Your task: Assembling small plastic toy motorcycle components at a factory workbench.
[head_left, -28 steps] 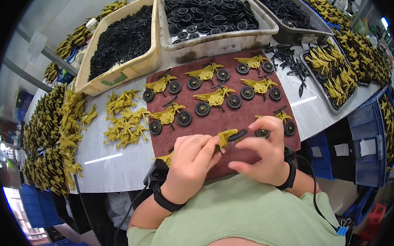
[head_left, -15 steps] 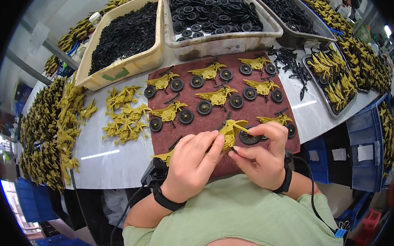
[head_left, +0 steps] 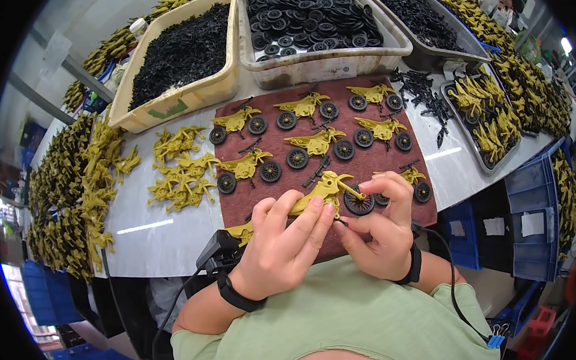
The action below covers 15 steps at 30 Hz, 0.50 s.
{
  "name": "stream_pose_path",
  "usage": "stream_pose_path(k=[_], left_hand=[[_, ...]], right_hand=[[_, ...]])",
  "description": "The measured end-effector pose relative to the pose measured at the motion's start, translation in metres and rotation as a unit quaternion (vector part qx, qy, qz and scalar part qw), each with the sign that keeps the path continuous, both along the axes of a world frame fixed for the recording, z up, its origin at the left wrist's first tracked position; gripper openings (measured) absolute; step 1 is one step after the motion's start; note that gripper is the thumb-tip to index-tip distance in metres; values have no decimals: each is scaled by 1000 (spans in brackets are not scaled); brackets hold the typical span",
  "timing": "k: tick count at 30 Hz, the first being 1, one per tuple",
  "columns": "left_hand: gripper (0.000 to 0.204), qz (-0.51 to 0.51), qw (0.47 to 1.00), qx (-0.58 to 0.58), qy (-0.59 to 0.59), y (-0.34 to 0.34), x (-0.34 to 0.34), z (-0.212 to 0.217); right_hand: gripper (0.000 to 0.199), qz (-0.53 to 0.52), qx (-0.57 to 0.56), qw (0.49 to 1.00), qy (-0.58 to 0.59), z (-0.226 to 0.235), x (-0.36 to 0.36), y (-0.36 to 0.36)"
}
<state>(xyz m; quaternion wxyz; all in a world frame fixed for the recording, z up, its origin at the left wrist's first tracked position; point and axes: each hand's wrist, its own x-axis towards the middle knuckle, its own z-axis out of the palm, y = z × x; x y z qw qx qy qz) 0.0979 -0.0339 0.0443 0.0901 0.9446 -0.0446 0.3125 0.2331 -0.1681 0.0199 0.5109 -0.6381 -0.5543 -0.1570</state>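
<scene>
Between my two hands, over the front of a dark red cloth (head_left: 310, 245), is a yellow toy motorcycle body (head_left: 327, 187). My left hand (head_left: 278, 245) is closed around its rear part. With thumb and fingertips, my right hand (head_left: 383, 227) pinches a small black part (head_left: 342, 222) at the body's underside. The right index finger lies near the end of the yellow fork. Just beyond that fork lies a black spoked wheel (head_left: 358, 202), and a black handlebar piece (head_left: 316, 171) is behind the body. My fingers hide much of the body's lower side.
Several yellow bodies (head_left: 316, 141), each beside black wheels, lie in rows on the cloth. Loose yellow bodies (head_left: 182, 184) are heaped left. Tubs of black parts (head_left: 183, 60) and wheels (head_left: 309, 28) stand behind. A metal tray (head_left: 486, 125) and scattered black pieces (head_left: 426, 96) are at right.
The yellow body has turned in my hands, and its fork now points more to the lower right. More of the body's top shows, and the handlebar piece behind it is uncovered.
</scene>
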Motion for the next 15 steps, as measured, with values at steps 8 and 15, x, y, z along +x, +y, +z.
stream_pose_path(k=[8, 15], left_hand=[[36, 15, 917, -398, 4, 0, -1, -23], [27, -16, 902, -432, 6, 3, 4, -20]], right_hand=[[56, 94, -105, 978, 154, 23, 23, -4], [40, 177, -162, 946, 216, -3, 23, -6]])
